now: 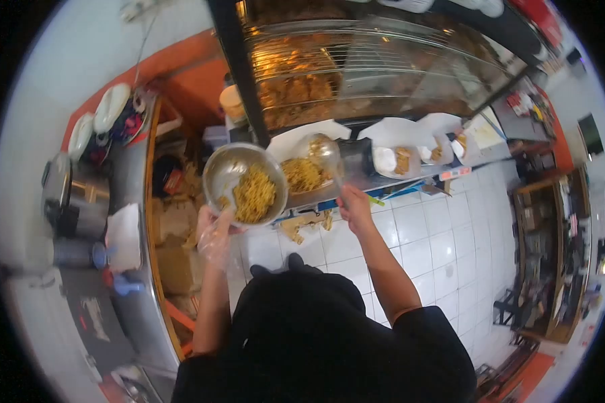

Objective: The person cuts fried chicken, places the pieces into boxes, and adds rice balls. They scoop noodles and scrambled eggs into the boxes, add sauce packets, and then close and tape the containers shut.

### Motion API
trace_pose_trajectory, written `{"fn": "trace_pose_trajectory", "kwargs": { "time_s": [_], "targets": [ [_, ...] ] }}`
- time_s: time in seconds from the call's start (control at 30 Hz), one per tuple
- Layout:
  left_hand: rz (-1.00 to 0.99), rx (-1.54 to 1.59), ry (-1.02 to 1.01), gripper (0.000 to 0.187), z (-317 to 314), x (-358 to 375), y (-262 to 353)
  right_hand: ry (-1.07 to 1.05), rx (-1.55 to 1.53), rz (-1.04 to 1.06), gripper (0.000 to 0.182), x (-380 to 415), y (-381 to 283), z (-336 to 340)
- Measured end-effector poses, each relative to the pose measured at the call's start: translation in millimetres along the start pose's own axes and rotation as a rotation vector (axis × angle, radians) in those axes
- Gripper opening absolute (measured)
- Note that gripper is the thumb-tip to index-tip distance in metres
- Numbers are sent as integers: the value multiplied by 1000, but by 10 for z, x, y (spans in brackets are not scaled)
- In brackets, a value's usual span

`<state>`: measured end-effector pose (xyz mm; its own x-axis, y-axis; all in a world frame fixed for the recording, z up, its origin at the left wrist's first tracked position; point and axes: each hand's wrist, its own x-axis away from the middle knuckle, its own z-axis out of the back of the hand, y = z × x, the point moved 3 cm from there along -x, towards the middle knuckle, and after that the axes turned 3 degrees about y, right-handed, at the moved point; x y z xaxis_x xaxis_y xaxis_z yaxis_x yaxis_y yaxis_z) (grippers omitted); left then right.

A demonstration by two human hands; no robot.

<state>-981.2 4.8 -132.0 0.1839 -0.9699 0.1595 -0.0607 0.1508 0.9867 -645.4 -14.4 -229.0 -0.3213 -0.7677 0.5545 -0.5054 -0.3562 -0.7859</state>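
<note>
My left hand (215, 228), in a clear plastic glove, grips the near rim of a metal mixing bowl (216, 176). Yellow noodles (254, 195) fill the right side of this tilted bowl. My bare right hand (355, 207) is closed around the handle of a metal ladle (324, 149), whose round head is over an open white takeaway box (296, 140). More noodles (302, 174) lie in that box, just right of the bowl. Farther right stand more open boxes (386, 134) with white rice (384, 160) and brown fried pieces (402, 160).
A lit glass display case (383, 64) with wire racks rises behind the boxes. On the left, a steel counter (129, 185) carries a rice cooker (59, 185) and a white stack, maybe paper (123, 236). Wooden shelving (541, 255) stands at the right on the tiled floor (437, 242).
</note>
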Motion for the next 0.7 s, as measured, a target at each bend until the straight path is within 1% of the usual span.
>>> {"fn": "trace_pose_trajectory", "kwargs": {
  "time_s": [0.07,0.13,0.2,0.27,0.33,0.4,0.5,0.57,0.63,0.7],
  "targets": [
    [21,27,0,17,7,11,-77,-76,2,-7,22,184,-197,-28],
    [20,65,-8,17,-56,52,-54,-317,54,-24,25,476,-468,-171],
    [42,111,-7,16,-89,141,-26,-419,204,15,27,672,-586,-318],
    [72,175,-8,16,-134,237,-2,-469,408,64,33,875,-705,-507],
    [112,138,6,14,-159,318,-5,-423,540,135,47,907,-561,-548],
    [121,56,-11,12,-50,370,-109,-380,631,168,56,930,-410,-581],
    [191,-49,29,8,73,523,-149,-333,706,149,63,973,-137,-566],
    [-232,-817,-136,8,445,513,-245,-338,714,102,66,1015,4,-521],
    [-232,-809,-108,15,406,515,-241,-374,703,48,68,1083,121,-477],
    [216,-38,92,23,164,761,-162,-416,612,65,68,1138,369,-431]
  ]
}}
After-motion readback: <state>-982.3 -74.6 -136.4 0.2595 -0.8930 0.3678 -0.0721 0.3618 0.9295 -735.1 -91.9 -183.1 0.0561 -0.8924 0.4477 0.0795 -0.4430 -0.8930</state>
